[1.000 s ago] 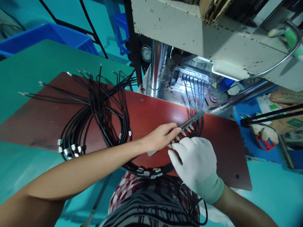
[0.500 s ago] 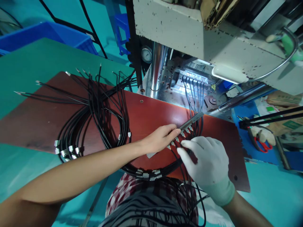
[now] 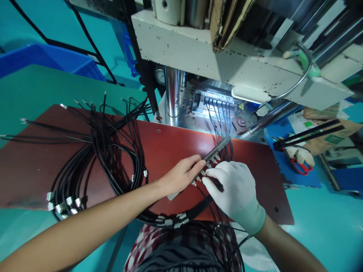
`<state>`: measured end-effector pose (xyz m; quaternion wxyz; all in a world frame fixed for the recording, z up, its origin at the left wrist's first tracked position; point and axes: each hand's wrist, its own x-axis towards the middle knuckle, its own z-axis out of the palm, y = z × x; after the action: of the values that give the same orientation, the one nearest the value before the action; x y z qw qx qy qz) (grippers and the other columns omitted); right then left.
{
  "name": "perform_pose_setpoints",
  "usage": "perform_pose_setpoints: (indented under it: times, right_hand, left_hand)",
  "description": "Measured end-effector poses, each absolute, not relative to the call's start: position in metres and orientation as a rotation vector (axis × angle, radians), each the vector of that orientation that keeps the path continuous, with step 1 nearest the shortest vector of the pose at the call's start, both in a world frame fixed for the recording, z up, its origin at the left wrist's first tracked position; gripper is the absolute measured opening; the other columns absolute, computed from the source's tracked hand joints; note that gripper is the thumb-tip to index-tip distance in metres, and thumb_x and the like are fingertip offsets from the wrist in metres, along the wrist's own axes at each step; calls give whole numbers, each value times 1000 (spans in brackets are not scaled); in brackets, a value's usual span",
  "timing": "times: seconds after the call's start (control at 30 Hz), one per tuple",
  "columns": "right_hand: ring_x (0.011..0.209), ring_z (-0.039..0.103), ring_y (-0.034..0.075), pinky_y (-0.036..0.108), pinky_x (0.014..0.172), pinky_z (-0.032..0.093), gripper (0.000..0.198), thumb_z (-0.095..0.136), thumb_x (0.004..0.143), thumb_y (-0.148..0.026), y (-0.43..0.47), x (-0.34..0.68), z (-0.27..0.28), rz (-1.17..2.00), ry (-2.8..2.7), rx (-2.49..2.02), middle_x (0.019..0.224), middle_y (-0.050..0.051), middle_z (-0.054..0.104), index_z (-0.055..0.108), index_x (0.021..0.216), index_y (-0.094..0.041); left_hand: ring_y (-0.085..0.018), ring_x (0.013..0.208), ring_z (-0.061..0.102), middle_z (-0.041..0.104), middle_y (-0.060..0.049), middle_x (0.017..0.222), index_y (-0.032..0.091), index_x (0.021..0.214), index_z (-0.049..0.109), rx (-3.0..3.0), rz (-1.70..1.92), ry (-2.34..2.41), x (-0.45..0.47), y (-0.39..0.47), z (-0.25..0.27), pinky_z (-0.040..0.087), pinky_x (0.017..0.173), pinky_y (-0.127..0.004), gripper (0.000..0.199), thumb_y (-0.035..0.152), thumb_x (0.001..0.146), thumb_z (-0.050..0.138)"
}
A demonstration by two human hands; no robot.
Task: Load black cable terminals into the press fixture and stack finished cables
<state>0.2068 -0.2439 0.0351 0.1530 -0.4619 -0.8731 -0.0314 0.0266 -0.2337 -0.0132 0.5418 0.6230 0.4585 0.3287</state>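
Observation:
My bare left hand (image 3: 184, 173) grips a narrow grey metal bar (image 3: 217, 149) that lies slanted above the red-brown board. Along the bar's near edge sit several small metal connectors (image 3: 214, 160) with black cables running from them. My right hand (image 3: 235, 190), in a white glove, is at the lower connectors, its thumb and forefinger closed around one connector or its cable end; the exact contact is partly hidden. Bundled black cables (image 3: 167, 218) with silver ferrules curve below both hands.
A press with a pale, chipped upper block (image 3: 181, 49) stands over a lit metal mould (image 3: 212, 104) with several cables in it. More coiled cables (image 3: 99, 151) lie left on the red-brown board (image 3: 170, 145). Red-handled scissors (image 3: 302, 166) lie at right; a blue bin (image 3: 56, 56) is far left.
My right thumb and forefinger have come together at the connectors, where they were apart before. The camera view has shifted, so the scene sits further left.

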Motion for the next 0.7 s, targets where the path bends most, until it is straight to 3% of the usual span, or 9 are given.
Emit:
perform_pose_setpoints:
  times: [0.23,0.57,0.63,0.7]
  right_hand:
    - [80,53,15,31,76,29,16,60,86,-37,-225,231,43,-152,-2365,-1528,82,-1,63,69,92,-25]
    - [73,52,12,30,73,28,15,59,83,-26,-211,226,40,-79,-2377,-1410,71,-2,59,67,72,-21]
    - [76,52,12,29,72,29,17,56,88,-30,-204,235,47,-33,-2417,-1385,78,-2,62,68,79,-22]
    - [83,53,12,29,72,29,20,50,93,-31,-196,244,59,-99,-2510,-1354,98,-2,64,69,99,-25]
  left_hand:
    - [-12,66,38,40,3,69,16,80,46,1458,756,1106,27,-235,-12,32,62,-25,37,48,97,35]
    - [-12,67,40,38,3,71,17,77,41,1492,729,1138,27,-234,-13,36,64,-24,38,49,96,34]
    - [-12,65,41,40,3,70,17,78,42,1461,713,1140,27,-235,-11,36,62,-24,39,51,96,34]
    - [-11,64,41,40,3,70,17,79,43,1479,681,1147,28,-237,-3,36,61,-24,40,52,96,33]
